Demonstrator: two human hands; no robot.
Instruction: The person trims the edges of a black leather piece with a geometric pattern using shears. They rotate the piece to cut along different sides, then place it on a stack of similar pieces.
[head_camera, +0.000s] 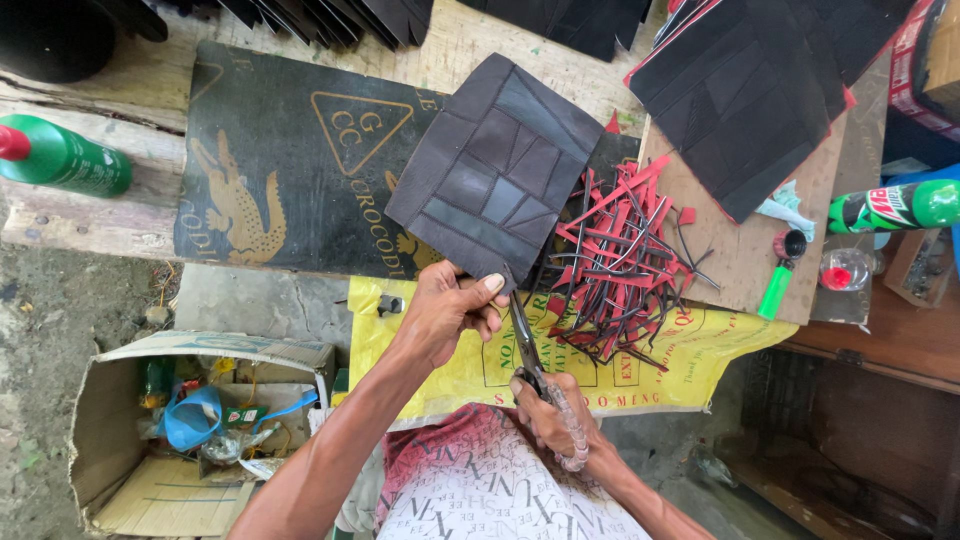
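— Trimming, is that where you are?

— Yes, as I judge it. My left hand (445, 310) pinches the near corner of the dark patchwork panel (497, 170), thumb on top and fingers curled beneath, holding it up above the black mat (270, 170). My right hand (550, 415) is wrapped around the handles of the scissors (525, 340), blades pointing up at the panel's lower edge, just beside my left thumb.

— Are the blades apart?

— I can't tell; they look nearly together.

— And the scraps?

— The red and black strips (620, 265) lie heaped to the right, partly on the wooden board (740, 245).

— What does the next cut need?

— Probably a steady pinch, the edge fed straight between the blades, my thumb kept out of the way.
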